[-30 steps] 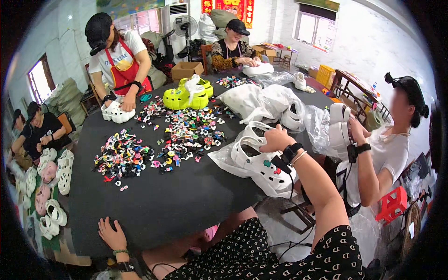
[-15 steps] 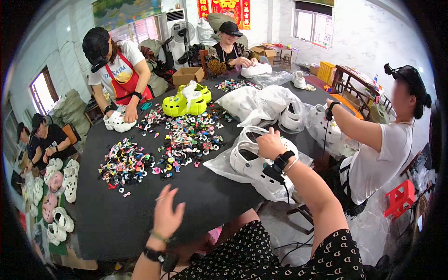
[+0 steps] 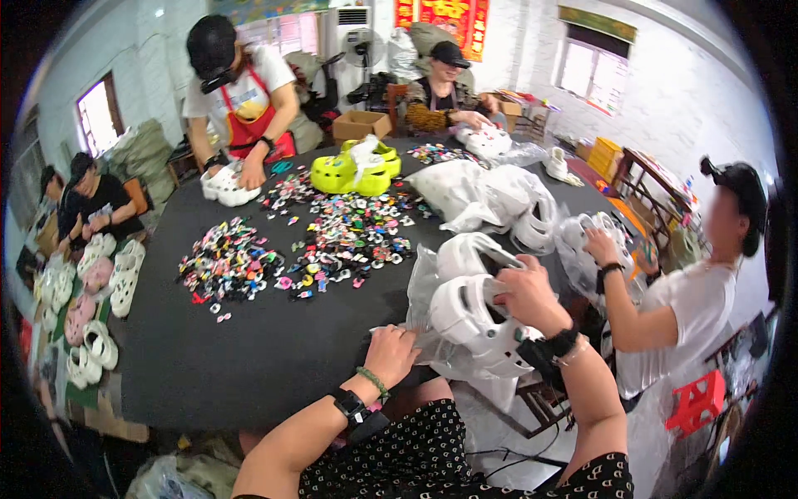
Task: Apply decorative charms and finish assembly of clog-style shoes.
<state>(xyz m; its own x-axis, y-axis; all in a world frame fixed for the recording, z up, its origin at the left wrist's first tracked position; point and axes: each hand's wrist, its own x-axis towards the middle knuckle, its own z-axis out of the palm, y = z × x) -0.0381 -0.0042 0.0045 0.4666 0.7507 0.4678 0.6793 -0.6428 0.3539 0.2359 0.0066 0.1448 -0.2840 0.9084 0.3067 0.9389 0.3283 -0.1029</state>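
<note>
Fingers of the right hand [image 3: 532,291] are curled over a white clog [image 3: 474,320], while the left hand [image 3: 391,353], raised a moment ago, is now pressed loosely closed onto the clear bag [image 3: 424,283] edge just beneath it.

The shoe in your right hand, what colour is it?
White. The shoe shows best in the head view.

The right hand [image 3: 532,293] is covering part of the white clog [image 3: 474,320], hiding its fingertips behind it. At ten o'clock, the small charms [image 3: 229,266] on the bench [image 3: 249,366] are blurring together, too tiny to tell apart.
</note>
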